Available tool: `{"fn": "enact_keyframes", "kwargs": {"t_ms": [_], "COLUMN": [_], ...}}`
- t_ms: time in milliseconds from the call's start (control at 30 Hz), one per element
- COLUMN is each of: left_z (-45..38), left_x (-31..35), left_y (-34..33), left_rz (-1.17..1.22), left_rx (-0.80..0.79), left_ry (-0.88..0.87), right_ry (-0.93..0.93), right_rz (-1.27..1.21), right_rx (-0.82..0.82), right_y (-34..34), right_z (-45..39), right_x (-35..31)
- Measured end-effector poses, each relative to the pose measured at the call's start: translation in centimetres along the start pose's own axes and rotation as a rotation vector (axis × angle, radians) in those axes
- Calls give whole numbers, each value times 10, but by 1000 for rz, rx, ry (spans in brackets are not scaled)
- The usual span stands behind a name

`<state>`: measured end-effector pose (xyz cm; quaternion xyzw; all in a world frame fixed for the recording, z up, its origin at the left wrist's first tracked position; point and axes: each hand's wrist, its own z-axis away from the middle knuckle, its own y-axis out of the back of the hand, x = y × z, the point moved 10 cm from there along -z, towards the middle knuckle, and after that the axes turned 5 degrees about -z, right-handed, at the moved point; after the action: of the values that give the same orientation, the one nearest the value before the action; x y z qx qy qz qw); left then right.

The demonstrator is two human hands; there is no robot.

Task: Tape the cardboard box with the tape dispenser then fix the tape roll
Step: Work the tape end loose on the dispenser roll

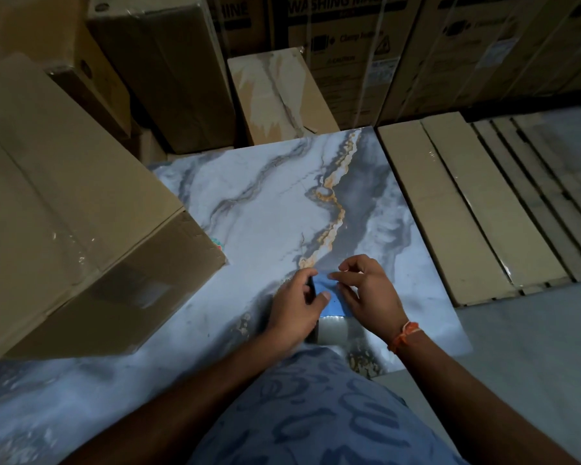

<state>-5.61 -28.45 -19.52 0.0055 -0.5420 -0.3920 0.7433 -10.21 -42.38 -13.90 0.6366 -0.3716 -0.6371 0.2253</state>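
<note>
A large cardboard box (81, 223) with clear tape along its top seam sits at the left on the marble-patterned surface (265, 203). Just in front of my body I hold a blue tape dispenser (327, 297). My left hand (294, 308) is wrapped around its dark handle. My right hand (366, 292) touches the blue body from the right, thumb and forefinger pinched near its top edge. Whether tape lies between them is not visible. The clear tape roll (331, 330) shows below the blue part, partly hidden by my hands.
Tall cardboard cartons (349, 62) stand stacked along the back. Several flat long cartons (467, 209) lie side by side at the right, against the marble surface's edge. A narrow upright box (275, 95) stands behind the surface. Grey floor (534, 347) is at the lower right.
</note>
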Motion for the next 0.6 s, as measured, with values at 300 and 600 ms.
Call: {"fn": "enact_keyframes", "kwargs": {"t_ms": [300, 600], "left_z": [-14, -20], "left_x": [17, 0], "left_y": [20, 18], "left_rz": [-102, 37], "left_rx": [118, 127], "left_ry": [-167, -90], "right_ry": [43, -224], "right_rz": [10, -320], "right_rx": [13, 91], "right_y": [1, 2], "right_z": [-6, 2], "right_x": [-3, 29]}}
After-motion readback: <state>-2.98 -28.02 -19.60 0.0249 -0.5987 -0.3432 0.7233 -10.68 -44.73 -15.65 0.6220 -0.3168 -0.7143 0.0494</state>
